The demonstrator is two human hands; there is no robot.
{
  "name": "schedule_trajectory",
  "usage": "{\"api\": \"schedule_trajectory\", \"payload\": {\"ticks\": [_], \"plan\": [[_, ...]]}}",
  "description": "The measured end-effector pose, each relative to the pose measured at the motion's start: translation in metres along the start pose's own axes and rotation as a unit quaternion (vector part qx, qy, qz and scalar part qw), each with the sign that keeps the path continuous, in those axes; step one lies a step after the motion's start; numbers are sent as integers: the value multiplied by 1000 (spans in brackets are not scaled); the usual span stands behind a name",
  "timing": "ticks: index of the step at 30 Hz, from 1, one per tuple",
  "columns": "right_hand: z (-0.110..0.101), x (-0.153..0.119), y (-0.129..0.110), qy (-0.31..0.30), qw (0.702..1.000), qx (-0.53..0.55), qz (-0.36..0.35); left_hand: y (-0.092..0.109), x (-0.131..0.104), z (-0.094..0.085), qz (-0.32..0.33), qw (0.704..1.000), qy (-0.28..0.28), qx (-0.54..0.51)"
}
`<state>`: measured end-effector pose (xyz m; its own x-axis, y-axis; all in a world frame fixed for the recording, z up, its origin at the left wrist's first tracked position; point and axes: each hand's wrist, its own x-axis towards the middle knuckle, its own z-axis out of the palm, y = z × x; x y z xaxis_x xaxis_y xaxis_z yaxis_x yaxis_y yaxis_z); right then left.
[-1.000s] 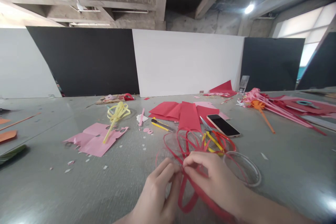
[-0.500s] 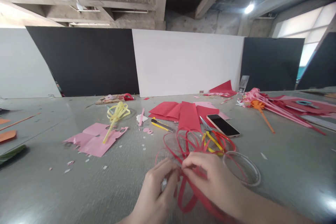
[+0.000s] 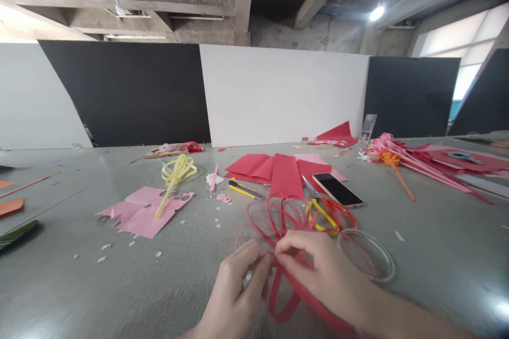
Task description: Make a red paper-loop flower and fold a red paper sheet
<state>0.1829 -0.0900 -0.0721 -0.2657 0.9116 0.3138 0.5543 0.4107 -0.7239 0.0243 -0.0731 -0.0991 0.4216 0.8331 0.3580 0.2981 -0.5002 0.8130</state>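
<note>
Thumb and fingertips of my left hand (image 3: pixel 242 280) are pinched on a red paper strip at the lower middle. My right hand (image 3: pixel 318 265) pinches the same red strips right beside it, the fingertips almost touching. Looped red paper strips (image 3: pixel 283 304) fan out above and below the hands, partly hidden by them. Just beyond lie scissors (image 3: pixel 328 214) with yellow and red handles, under some loops. A clear tape roll or ring (image 3: pixel 387 259) lies right of my right hand. Red folded paper (image 3: pixel 286 175) is farther back.
A phone (image 3: pixel 338 189) lies right of the scissors. A yellow cutter (image 3: pixel 245 189), pink cut paper (image 3: pixel 147 212) and a yellow looped paper flower (image 3: pixel 178 172) are to the left. Pink strips (image 3: pixel 421 161) and an orange piece (image 3: pixel 397 169) lie at the right, before a white panel (image 3: pixel 284 95).
</note>
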Motion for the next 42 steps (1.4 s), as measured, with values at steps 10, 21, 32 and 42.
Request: {"api": "schedule_trajectory", "payload": {"ticks": [10, 21, 32, 42], "plan": [[-3, 2, -3, -44, 995, 77, 51, 3, -1, -1, 95, 992, 13, 78], [-11, 4, 5, -142, 973, 161, 84, 7, 9, -20, 169, 965, -108, 170], [-32, 10, 9, -203, 972, 88, 75, 11, 33, -56, 160, 915, -201, 313], [-63, 12, 9, -92, 990, -107, 21, -33, 48, -82, 35, 852, -70, 517]]}}
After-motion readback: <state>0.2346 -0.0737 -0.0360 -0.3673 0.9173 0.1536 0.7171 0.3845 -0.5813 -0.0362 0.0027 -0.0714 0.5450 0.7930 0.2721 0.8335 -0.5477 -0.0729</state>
